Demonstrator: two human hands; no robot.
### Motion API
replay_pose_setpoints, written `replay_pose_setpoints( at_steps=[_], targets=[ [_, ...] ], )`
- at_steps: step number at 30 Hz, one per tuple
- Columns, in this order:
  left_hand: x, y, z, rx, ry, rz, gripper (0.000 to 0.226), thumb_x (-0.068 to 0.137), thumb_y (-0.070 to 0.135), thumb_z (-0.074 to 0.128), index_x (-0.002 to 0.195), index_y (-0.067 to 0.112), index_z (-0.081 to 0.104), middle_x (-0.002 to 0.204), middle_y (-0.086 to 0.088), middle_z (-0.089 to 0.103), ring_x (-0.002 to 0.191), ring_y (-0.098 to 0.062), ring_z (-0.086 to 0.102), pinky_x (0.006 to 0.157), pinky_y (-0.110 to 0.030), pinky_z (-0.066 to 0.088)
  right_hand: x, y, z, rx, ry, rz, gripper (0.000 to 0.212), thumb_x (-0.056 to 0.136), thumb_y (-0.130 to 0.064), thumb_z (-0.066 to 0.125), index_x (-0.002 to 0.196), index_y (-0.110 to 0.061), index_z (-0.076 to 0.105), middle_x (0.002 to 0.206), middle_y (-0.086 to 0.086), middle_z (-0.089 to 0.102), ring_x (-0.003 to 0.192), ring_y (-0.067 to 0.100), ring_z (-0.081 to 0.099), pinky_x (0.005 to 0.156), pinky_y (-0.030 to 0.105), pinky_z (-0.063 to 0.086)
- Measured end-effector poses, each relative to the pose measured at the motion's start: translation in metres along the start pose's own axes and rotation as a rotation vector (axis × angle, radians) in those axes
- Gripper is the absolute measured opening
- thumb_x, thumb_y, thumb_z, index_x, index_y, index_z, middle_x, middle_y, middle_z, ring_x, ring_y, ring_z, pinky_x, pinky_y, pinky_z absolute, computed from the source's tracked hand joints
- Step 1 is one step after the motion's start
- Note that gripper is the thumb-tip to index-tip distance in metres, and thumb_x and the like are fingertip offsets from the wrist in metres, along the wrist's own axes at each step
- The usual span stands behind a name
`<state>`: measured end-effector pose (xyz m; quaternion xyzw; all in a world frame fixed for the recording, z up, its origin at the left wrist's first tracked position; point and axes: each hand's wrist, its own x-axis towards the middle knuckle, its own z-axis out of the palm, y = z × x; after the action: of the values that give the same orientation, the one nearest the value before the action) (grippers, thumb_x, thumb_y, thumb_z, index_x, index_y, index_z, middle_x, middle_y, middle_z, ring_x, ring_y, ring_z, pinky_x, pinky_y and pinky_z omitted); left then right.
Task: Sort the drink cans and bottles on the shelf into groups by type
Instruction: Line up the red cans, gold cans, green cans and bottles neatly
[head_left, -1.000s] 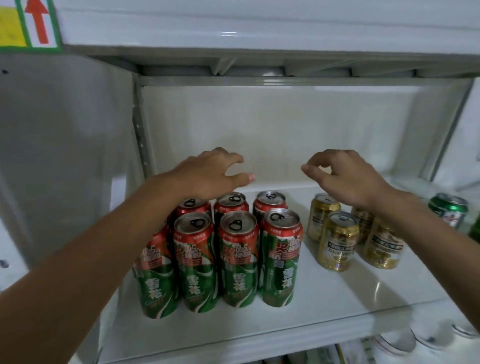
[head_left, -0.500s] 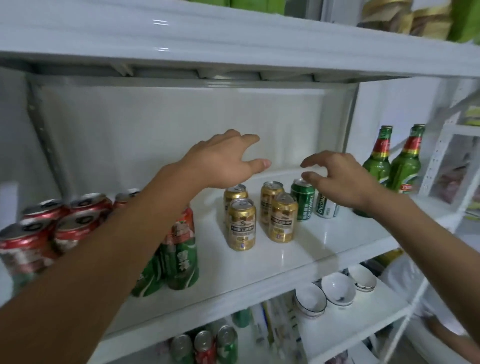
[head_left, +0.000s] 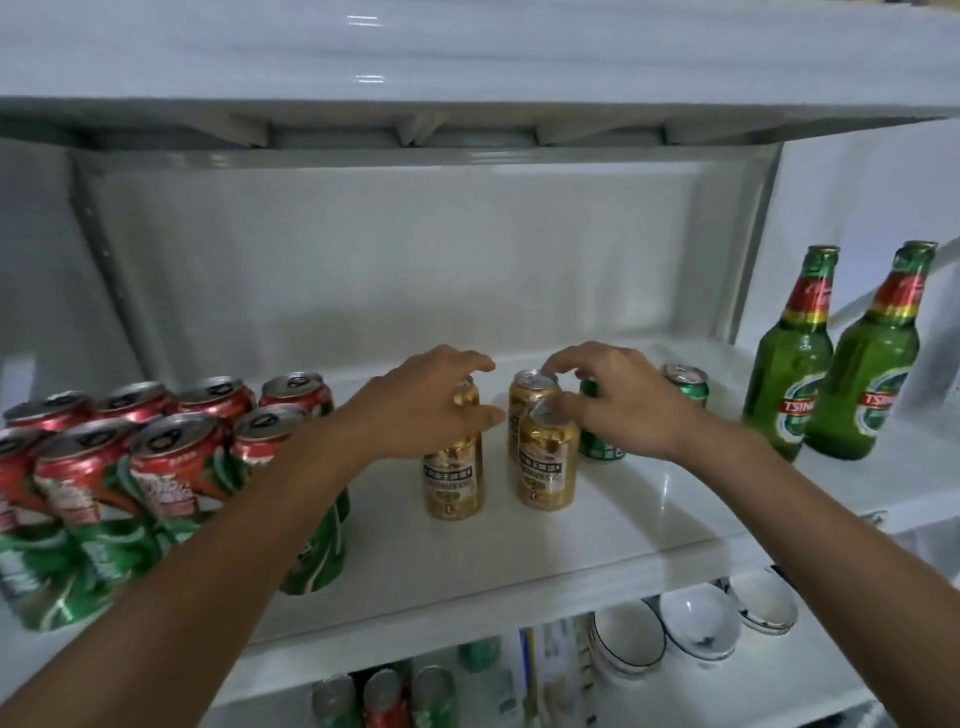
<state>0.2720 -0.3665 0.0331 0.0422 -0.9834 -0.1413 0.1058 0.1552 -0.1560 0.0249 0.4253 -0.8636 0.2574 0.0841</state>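
On the white shelf stand three groups. Several tall red-and-green cans fill the left. Short gold cans stand in the middle, with two green cans behind them to the right. My left hand curls over the top of the left front gold can, with another gold can showing behind its fingers. My right hand pinches the rim of the back gold can, its thumb on the front gold can. Its palm hides much of one green can. The other green can stands free.
Two green glass bottles stand upright at the shelf's right end. The shelf above hangs low over the cans. Below are white bowls and more cans. Bare shelf surface lies in front of the gold cans.
Both hands have dropped from hovering above the shelf onto the gold cans and closed on their tops. The view has swung right from the red-and-green cans, then steadied.
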Motion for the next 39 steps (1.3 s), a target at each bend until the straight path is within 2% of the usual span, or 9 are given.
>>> replay_pose_setpoints(
  at_steps=[3,7,15,22,26,29,32,36,39],
  targets=[
    [-0.002,-0.007,0.004,-0.008,-0.024,-0.016,0.061,0.089,0.062,0.065,0.143,0.037,0.051,0.139,0.005,0.052,0.128,-0.018,0.051,0.104,-0.047,0.048,0.006,0.003,0.009,-0.003,-0.052,-0.041,0.034,0.091,-0.034,0.069,0.124,-0.023,0.067,0.121,0.002,0.065,0.113,0.022,0.059,0.09,0.038,0.049],
    [-0.005,-0.007,0.006,0.019,-0.126,0.011,0.039,0.091,0.039,0.074,0.127,0.029,0.063,0.107,0.019,0.054,0.105,-0.011,0.055,0.082,-0.018,0.046,0.013,0.009,0.019,0.039,-0.174,-0.102,0.023,0.09,-0.033,0.068,0.107,-0.017,0.068,0.096,-0.005,0.061,0.095,0.017,0.06,0.079,0.036,0.049],
    [-0.006,-0.003,0.021,0.073,-0.153,-0.157,0.064,0.093,0.027,0.074,0.149,0.039,0.045,0.147,0.003,0.048,0.132,-0.019,0.047,0.096,-0.023,0.033,0.019,0.031,0.021,0.12,-0.224,-0.225,0.049,0.072,-0.045,0.083,0.114,-0.025,0.067,0.109,-0.005,0.067,0.096,0.015,0.066,0.083,0.04,0.058],
    [-0.016,0.004,0.02,0.059,0.018,-0.157,0.059,0.082,0.028,0.082,0.136,0.038,0.062,0.133,0.004,0.067,0.121,-0.018,0.059,0.093,-0.023,0.043,0.024,0.036,0.015,0.144,-0.301,-0.299,0.053,0.074,-0.036,0.085,0.124,-0.028,0.068,0.117,-0.01,0.068,0.103,0.007,0.063,0.082,0.022,0.054],
    [-0.024,0.009,0.019,0.057,0.029,-0.093,0.055,0.079,0.032,0.083,0.13,0.041,0.065,0.121,0.012,0.07,0.107,-0.009,0.06,0.086,-0.023,0.045,0.025,0.02,0.02,0.162,-0.331,-0.42,0.038,0.076,-0.029,0.084,0.112,-0.022,0.071,0.104,-0.005,0.071,0.098,0.001,0.058,0.073,0.013,0.049],
    [-0.028,0.01,0.019,0.065,0.029,-0.083,0.057,0.077,0.037,0.084,0.131,0.04,0.064,0.11,0.018,0.066,0.101,-0.005,0.057,0.077,-0.016,0.044,0.022,0.009,0.021,0.206,-0.372,-0.468,0.033,0.077,-0.028,0.083,0.105,-0.038,0.069,0.099,-0.014,0.069,0.093,-0.001,0.064,0.075,0.02,0.052],
    [-0.029,0.008,0.022,0.063,0.018,-0.065,0.059,0.078,0.04,0.084,0.133,0.039,0.063,0.102,0.021,0.055,0.098,-0.003,0.052,0.074,-0.01,0.037,0.017,0.004,0.02,0.21,-0.418,-0.529,0.052,0.078,-0.026,0.082,0.093,-0.067,0.053,0.095,-0.028,0.062,0.094,-0.007,0.06,0.073,0.009,0.047],
    [-0.03,0.005,0.025,-0.015,-0.005,-0.054,0.06,0.081,0.039,0.083,0.135,0.045,0.057,0.102,0.03,0.05,0.096,0.009,0.052,0.077,-0.008,0.039,0.011,0.006,0.023,0.228,-0.414,-0.515,0.049,0.083,-0.026,0.079,0.103,-0.062,0.051,0.101,-0.023,0.06,0.097,-0.005,0.06,0.077,0.018,0.051],
    [-0.035,0.003,0.02,-0.065,-0.063,-0.05,0.065,0.08,0.055,0.078,0.136,0.057,0.047,0.11,0.034,0.049,0.107,0.018,0.047,0.082,-0.009,0.043,0.004,0.013,0.024,0.422,-0.416,-0.502,0.054,0.086,-0.037,0.078,0.115,-0.072,0.048,0.116,-0.036,0.062,0.108,-0.014,0.059,0.081,0.007,0.05]
  ],
)
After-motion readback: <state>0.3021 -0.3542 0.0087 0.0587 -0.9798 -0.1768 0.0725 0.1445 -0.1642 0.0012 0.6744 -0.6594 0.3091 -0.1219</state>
